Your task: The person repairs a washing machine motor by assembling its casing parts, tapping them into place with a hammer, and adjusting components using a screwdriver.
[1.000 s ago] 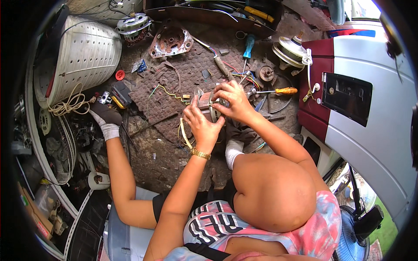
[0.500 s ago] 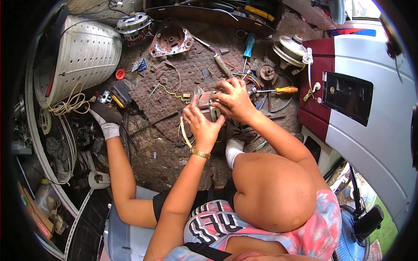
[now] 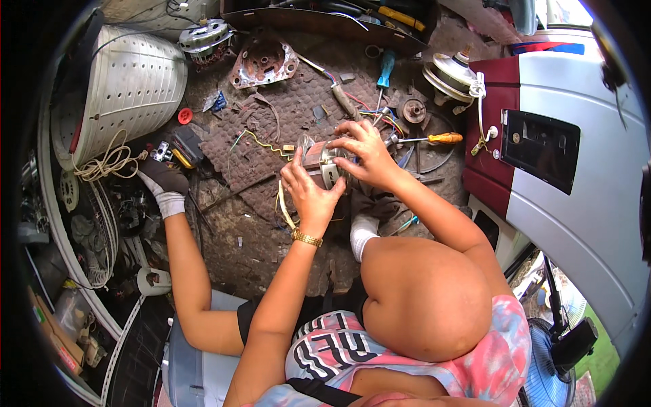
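Between my hands is a small electric motor point(image 3: 314, 157) with a reddish-brown core and a silvery metal end cap point(image 3: 330, 175). My left hand point(image 3: 312, 198) grips it from the near left, fingers along its side and thumb by the cap. From the right, my right hand point(image 3: 371, 157) has its fingers curled over the cap end; its thumb is mostly hidden. A pale cable point(image 3: 285, 205) lies beside my left wrist. Right of my right hand lies a screwdriver with an orange handle point(image 3: 444, 139).
A brown mat point(image 3: 237, 149) covers part of the dirty floor. Around it lie a rusty motor housing point(image 3: 263, 62), a blue-handled screwdriver point(image 3: 387, 68), a black-and-yellow tool point(image 3: 186, 149) and loose wires. A tool box point(image 3: 319, 24) stands at the far side, a white-and-maroon appliance point(image 3: 556, 88) at the right.
The motor has turned slightly in my hands, and more of its silvery cap shows. My right fingers have spread a little over the cap; my left hand has shifted slightly left.
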Demonstrator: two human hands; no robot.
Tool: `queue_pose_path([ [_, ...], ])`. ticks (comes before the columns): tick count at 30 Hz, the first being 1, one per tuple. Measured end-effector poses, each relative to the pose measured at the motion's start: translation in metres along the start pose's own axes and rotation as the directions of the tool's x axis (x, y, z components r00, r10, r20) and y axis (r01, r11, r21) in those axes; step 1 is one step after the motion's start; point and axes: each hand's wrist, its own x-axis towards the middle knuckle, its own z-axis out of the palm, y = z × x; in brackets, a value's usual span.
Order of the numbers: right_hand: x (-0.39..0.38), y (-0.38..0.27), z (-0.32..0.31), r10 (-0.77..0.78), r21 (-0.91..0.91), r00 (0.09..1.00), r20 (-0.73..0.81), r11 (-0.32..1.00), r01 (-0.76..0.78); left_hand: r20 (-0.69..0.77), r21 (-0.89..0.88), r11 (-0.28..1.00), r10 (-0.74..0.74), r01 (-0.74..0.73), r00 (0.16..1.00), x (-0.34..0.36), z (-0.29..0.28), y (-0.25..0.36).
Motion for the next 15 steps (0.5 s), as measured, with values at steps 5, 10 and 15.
queue_pose_path([
  [5, 0.011, -0.009, -0.007, 0.075, 0.009, 0.988, 0.132, 0.997, -0.077, 0.017, 0.024, 1.000, 0.000, 0.000, 1.000, -0.002, 0.002, 0.003],
  [10, 0.031, -0.034, -0.021, 0.175, -0.337, 0.930, 0.323, 0.940, -0.060, 0.018, 0.052, 0.999, 0.000, -0.001, 1.000, -0.003, 0.002, 0.005],
  [15, 0.022, 0.001, -0.020, 0.183, -0.002, 0.921, 0.344, 0.981, -0.194, 0.038, 0.054, 0.999, -0.001, -0.001, 0.999, -0.001, 0.004, 0.007],
])
